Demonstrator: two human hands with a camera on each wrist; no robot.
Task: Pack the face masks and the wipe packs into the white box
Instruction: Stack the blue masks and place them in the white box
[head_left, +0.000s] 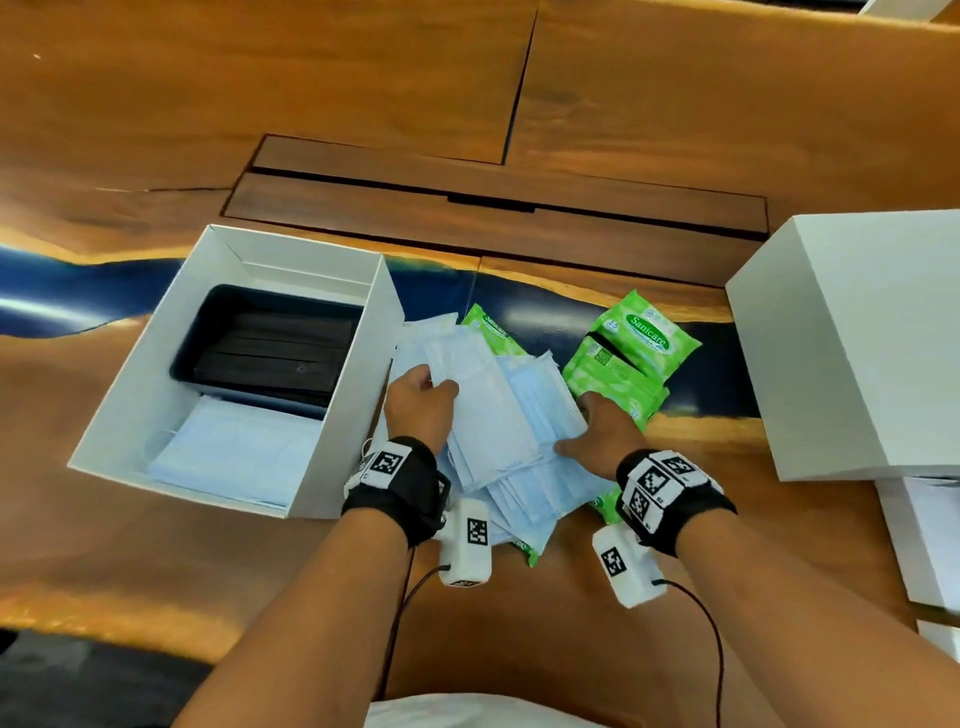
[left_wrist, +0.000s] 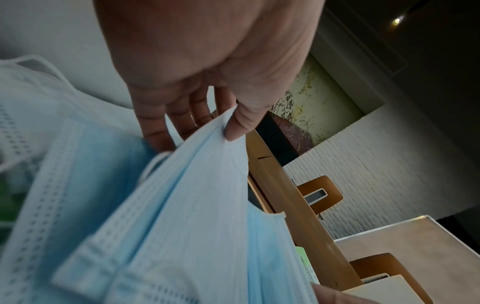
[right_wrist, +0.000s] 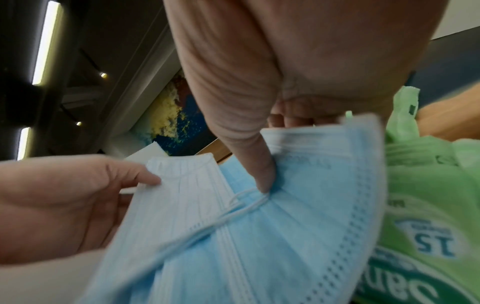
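Observation:
A loose pile of light blue face masks (head_left: 498, 415) lies on the table just right of the open white box (head_left: 382, 317). My left hand (head_left: 434, 382) pinches the far left edge of the top masks (left_wrist: 194, 205) between thumb and fingers (left_wrist: 233, 131). My right hand (head_left: 582, 426) grips the pile's right side, its thumb (right_wrist: 265, 181) pressing on the masks (right_wrist: 259, 236) and the fingers tucked beneath. Green wipe packs (head_left: 634, 343) lie right of the pile; others (head_left: 488, 327) poke out from under it. The box holds blue masks (head_left: 234, 452) in front.
A black tray (head_left: 270, 343) with dark masks fills the back of the box. A white box lid (head_left: 857, 338) stands at the right, with more white boxes (head_left: 924, 535) near the right edge. A recessed wooden panel (head_left: 493, 208) runs behind the work area.

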